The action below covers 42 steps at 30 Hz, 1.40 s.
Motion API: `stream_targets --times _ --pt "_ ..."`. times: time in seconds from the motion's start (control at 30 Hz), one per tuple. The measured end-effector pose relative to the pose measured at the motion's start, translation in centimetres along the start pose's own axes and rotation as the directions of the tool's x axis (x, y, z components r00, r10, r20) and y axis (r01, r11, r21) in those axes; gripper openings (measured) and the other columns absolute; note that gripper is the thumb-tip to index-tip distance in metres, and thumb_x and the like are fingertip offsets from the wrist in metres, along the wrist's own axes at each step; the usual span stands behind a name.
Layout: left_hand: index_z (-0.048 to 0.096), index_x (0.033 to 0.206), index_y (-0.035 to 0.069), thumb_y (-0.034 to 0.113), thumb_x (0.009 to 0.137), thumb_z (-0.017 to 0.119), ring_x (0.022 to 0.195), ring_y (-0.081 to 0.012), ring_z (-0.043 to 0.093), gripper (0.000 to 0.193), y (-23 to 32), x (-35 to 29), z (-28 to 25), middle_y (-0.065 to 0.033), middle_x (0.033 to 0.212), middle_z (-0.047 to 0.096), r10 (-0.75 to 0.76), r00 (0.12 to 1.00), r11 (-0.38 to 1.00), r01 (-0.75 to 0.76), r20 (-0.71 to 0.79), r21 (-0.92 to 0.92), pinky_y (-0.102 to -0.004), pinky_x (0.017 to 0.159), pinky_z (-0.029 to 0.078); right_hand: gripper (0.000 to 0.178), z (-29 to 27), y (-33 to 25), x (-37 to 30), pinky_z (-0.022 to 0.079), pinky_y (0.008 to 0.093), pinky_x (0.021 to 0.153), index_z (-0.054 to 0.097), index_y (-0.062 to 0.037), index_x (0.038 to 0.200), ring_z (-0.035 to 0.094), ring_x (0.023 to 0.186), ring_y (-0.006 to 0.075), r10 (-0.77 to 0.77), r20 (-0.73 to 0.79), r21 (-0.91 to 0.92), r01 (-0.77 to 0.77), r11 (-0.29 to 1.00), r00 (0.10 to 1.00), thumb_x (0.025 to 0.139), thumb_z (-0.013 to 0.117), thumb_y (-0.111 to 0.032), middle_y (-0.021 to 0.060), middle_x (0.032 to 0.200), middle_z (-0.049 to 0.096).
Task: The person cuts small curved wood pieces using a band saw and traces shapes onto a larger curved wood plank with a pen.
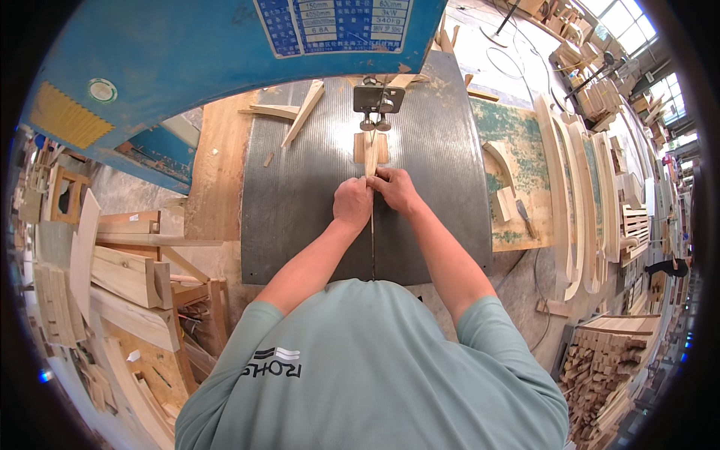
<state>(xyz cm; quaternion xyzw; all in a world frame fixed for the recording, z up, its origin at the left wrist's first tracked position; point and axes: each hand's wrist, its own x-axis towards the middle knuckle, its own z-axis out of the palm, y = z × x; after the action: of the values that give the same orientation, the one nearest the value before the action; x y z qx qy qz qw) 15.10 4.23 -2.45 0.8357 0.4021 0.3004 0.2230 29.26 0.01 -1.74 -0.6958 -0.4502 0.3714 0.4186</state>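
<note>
My left hand [352, 201] and my right hand [396, 189] are close together over the middle of a dark metal bandsaw table [300, 232]. Both are closed on the near end of a slim, pale wood strip [371, 159], the left at its left side and the right at its right side. The strip points away from me, its far part under the saw's blade guide [378, 100] with its rollers. Fingertips partly hide the near end. A wooden insert [360, 148] is set in the table beneath the strip.
The blue saw body [195, 56] overhangs the far left. Wood offcuts [304, 112] lie on the table's far left part. Right of it, a worn green board [525, 127] carries a curved wood piece [500, 161] and a handled tool [526, 219]. Timber [124, 277] is stacked left.
</note>
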Motion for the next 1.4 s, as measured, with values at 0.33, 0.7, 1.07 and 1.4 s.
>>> stream_targets --times 0.33,0.7,1.07,1.4 --pt "0.075 0.093 0.003 0.026 0.091 0.061 0.087 -0.0362 0.069 0.027 -5.6 4.1 -5.2 -0.0174 0.090 0.073 -0.182 0.952 0.963 0.224 0.247 -0.153 -0.0433 0.078 0.053 0.029 -3.8 1.0 1.0 0.046 0.0244 0.064 0.070 0.0023 0.116 0.056 0.073 0.0078 0.171 -0.137 0.236 -0.136 0.962 0.976 0.096 0.064 -0.018 -0.0005 0.083 0.065" --pt "0.079 0.082 0.003 0.031 0.092 0.068 0.070 -0.0164 0.062 0.032 -6.4 15.9 -1.6 -0.0083 0.078 0.072 -0.321 0.731 0.811 0.540 0.603 -0.223 -0.0341 0.066 0.050 0.034 -4.9 -2.4 8.1 0.051 0.0302 0.068 0.076 0.0026 0.106 0.061 0.077 0.0112 0.100 0.038 -0.014 -0.100 0.995 0.994 0.095 0.071 -0.030 0.0049 0.085 0.071" --pt "0.078 0.080 0.006 0.022 0.085 0.080 0.064 -0.0125 0.050 0.017 -4.8 17.5 -1.7 -0.0009 0.070 0.061 -0.340 0.664 0.803 0.574 0.666 -0.161 -0.0358 0.056 0.042 0.024 -4.4 -0.9 10.3 0.048 0.0308 0.061 0.075 0.0040 0.088 0.055 0.067 0.0091 0.190 0.065 0.053 -0.193 0.980 0.980 0.091 0.075 -0.019 0.0015 0.073 0.065" --pt "0.079 0.089 0.004 0.023 0.087 0.075 0.065 -0.0100 0.054 0.019 -6.4 17.9 0.1 -0.0023 0.075 0.066 -0.340 0.718 0.803 0.557 0.608 -0.210 -0.0317 0.058 0.045 0.020 -4.4 -2.0 11.0 0.047 0.0307 0.062 0.075 0.0028 0.085 0.053 0.071 0.0082 0.125 0.030 0.052 -0.127 0.991 0.992 0.090 0.077 -0.017 -0.0015 0.076 0.065"
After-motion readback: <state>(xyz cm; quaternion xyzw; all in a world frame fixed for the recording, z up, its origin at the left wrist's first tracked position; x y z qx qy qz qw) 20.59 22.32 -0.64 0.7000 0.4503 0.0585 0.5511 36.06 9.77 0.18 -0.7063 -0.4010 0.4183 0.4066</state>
